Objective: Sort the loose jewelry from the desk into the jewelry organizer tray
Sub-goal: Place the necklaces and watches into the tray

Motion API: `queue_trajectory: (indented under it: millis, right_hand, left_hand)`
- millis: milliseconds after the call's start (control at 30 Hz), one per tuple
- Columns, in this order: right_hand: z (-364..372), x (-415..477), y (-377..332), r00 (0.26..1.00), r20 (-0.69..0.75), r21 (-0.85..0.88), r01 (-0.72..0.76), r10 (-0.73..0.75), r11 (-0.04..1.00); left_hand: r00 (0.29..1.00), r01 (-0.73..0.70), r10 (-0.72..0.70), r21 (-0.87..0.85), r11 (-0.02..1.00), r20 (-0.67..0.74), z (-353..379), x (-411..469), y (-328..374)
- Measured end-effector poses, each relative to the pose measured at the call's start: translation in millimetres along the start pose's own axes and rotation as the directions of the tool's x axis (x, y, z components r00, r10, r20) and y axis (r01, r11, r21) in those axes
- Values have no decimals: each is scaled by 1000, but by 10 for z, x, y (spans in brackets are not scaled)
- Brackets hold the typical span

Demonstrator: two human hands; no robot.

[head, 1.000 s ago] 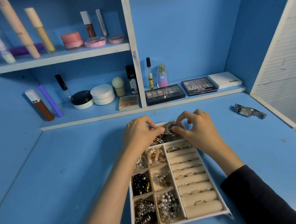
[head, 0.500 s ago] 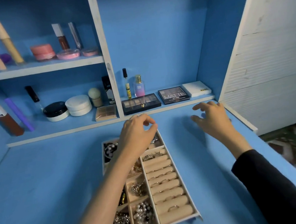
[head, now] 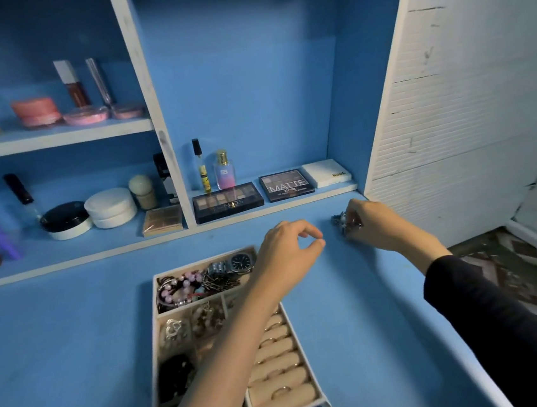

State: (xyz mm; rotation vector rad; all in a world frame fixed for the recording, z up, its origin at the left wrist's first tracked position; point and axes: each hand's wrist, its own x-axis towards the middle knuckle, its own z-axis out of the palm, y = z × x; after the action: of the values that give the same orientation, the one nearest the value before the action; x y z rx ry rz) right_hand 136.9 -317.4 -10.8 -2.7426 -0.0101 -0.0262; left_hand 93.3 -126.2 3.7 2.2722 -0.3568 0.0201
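**right hand takes hold of a silver piece on the desk**

the silver piece lies on the blue desk, at about 2 o'clock from the jewelry organizer tray and well apart from it, close to the desk's far right corner. it is blurred and partly hidden, so its kind cannot be told. the right hand is over it, fingers curled round it and pinching it against the desk top.

the left hand hovers over the tray's 1 o'clock corner with the forearm crossing the tray. its fingers are loosely curled, thumb and forefinger almost meeting, and nothing shows between them.

inside the tray, the long compartment at 12 o'clock holds a dark-dial watch at its right end and pink bead bracelets at its left. small square compartments of mixed jewelry fill the left side – one holds black beads. the right side, from 3 to 5 o'clock, is a column of beige ring rolls with rings tucked between them.

beyond the tray at 12 o'clock, a low shelf carries a nudes palette, a matte palette, a white box and a perfume bottle.
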Motion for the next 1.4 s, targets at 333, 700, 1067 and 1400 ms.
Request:
queue_trajectory:
  millis: [333,700,1067,1400]
  right_hand:
    - [-205,-268,-789,982,-12,692,144,-189,707]
    - [193,-389,-1491,914,143,967,-48,-380,250]
    - [402,-448,-1614,959,78,975,-17,-272,220]
    - [406,-470,-1623,928,297,906,-348,-224,-241]
  left_hand:
    - [997,-47,39,-125,991,-68,-364,-154,-126]
    - [955,-84,-79,-517,852,-286,-1010,-566,-582]
    - [959,-9,-199,-726,688,-201,-987,-599,-692]
    - [988,-9,-151,-992,127,-29,-1032,-627,-671]
